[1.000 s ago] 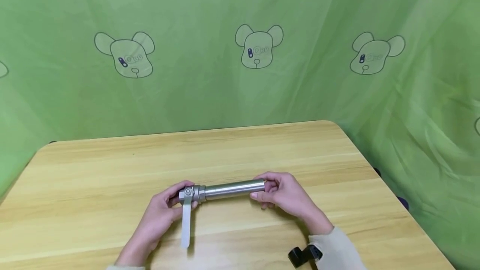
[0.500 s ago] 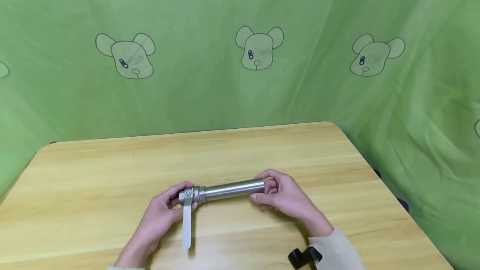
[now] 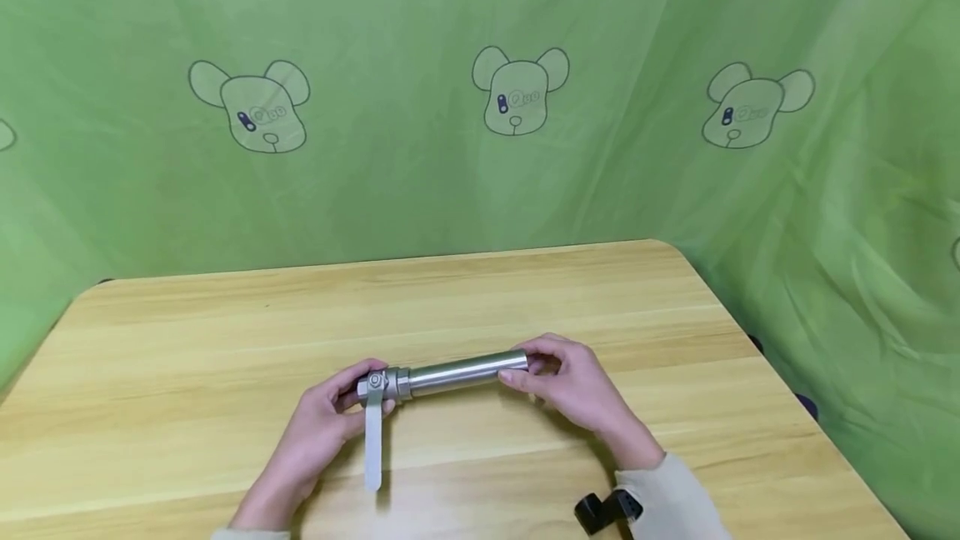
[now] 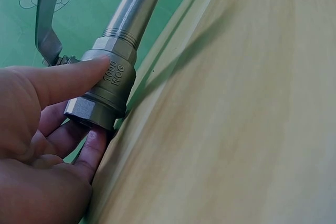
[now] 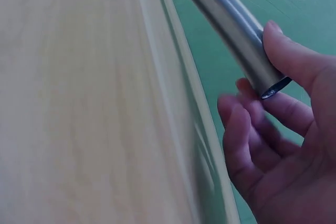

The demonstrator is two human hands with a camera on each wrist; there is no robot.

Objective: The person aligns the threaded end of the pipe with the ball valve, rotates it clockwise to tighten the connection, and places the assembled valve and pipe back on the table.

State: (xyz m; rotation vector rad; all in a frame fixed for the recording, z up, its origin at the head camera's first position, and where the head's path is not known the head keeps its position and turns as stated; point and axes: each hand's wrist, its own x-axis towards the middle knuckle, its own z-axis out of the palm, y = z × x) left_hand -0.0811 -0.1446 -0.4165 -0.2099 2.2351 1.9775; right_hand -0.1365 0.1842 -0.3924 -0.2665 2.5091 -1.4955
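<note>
Pipe [image 3: 459,374] pinched by right hand [image 3: 576,382], valve [image 3: 393,385] gripped by left hand [image 3: 318,425] (table's far edge [image 3: 382,263] well apart).

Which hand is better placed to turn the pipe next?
Probably the right hand: it holds the pipe near its open end, while the left hand grips the valve at the opposite end.

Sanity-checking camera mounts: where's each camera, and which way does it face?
Head: worn on head, looks forward-down at table, valve, pipe; shows left hand, right hand, sleeves.
Left wrist: on that wrist, looks at valve; shows left hand, sliver of the right.
Right wrist: on that wrist, looks at pipe's open end; shows right hand.
Wrist views share: pipe, table, green curtain.
</note>
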